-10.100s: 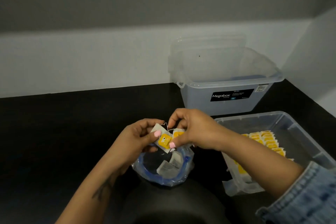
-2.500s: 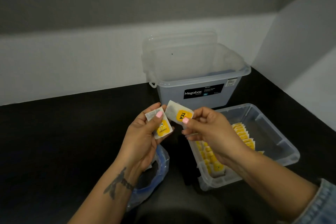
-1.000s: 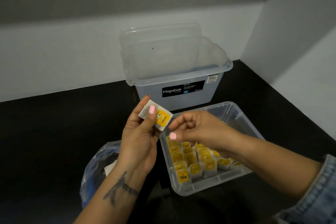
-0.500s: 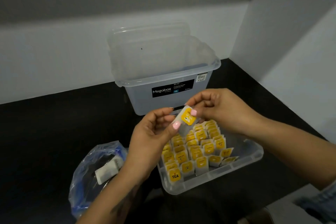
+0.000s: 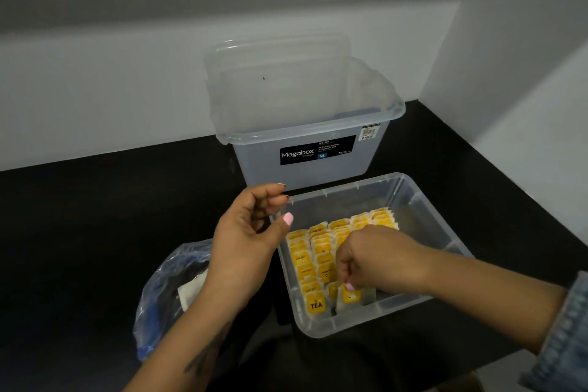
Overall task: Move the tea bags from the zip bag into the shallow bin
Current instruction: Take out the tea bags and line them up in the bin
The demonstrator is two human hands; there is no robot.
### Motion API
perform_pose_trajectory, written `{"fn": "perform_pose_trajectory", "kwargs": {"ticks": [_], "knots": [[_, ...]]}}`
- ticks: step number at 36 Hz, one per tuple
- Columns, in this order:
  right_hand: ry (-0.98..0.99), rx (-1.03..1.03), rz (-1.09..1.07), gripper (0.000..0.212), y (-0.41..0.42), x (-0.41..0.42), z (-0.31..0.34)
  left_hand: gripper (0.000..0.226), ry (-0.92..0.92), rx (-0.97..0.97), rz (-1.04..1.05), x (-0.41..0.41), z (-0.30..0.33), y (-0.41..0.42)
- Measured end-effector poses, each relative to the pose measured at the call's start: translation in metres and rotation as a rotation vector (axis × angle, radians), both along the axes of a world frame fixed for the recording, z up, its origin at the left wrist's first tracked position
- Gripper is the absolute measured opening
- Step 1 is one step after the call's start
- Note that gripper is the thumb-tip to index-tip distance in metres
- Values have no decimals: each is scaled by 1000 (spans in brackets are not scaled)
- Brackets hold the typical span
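The clear shallow bin [image 5: 426, 210] sits on the black counter, holding rows of upright yellow-labelled tea bags [image 5: 313, 259]. My right hand [image 5: 372, 259] is lowered into the bin's near end, fingers pinched on one tea bag [image 5: 351, 296] standing in the front row. My left hand [image 5: 251, 239] hovers at the bin's left rim, holding nothing, fingers loosely curled apart. The blue-tinted zip bag [image 5: 165, 289] lies to the left of the bin, partly behind my left forearm, with a white tea bag [image 5: 191, 293] showing inside.
A taller clear Megabox storage box [image 5: 311, 149] stands just behind the shallow bin, its lid leaning against the wall. White walls close in the counter at the back and the right. A denim sleeve covers my right forearm at the frame's edge.
My right hand took the tea bag from my left hand and carried it down into the bin's front row. My left hand now holds nothing. The view shifted right over the bin.
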State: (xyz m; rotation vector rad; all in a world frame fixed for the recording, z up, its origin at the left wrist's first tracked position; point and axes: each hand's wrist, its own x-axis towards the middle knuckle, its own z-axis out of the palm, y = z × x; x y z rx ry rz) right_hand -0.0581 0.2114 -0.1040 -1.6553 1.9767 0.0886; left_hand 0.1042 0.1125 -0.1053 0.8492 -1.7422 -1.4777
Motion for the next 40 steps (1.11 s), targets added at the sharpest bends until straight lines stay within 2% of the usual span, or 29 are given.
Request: {"fn": "perform_pose_trajectory", "kwargs": {"ticks": [5,22,26,31,36,40], "knots": [[100,13,44,10,-6,7,-15,36,9,17,20,4,-1,0],[151,-29,-47,13,-13,9,-30,38,-13,-4,56,16,2,-8],[147,-40,-71,19,-13,9,-24,39,-90,-60,89,31,10,-22],[54,-96,-152,12,-19,10,2,40,-227,-149,145,63,17,-49],[-47,-205,-216,11,-34,32,35,42,-496,-202,113,94,14,-72],[-122,-281,-178,9,-47,69,50,55,-721,-195,28,111,2,-80]]}}
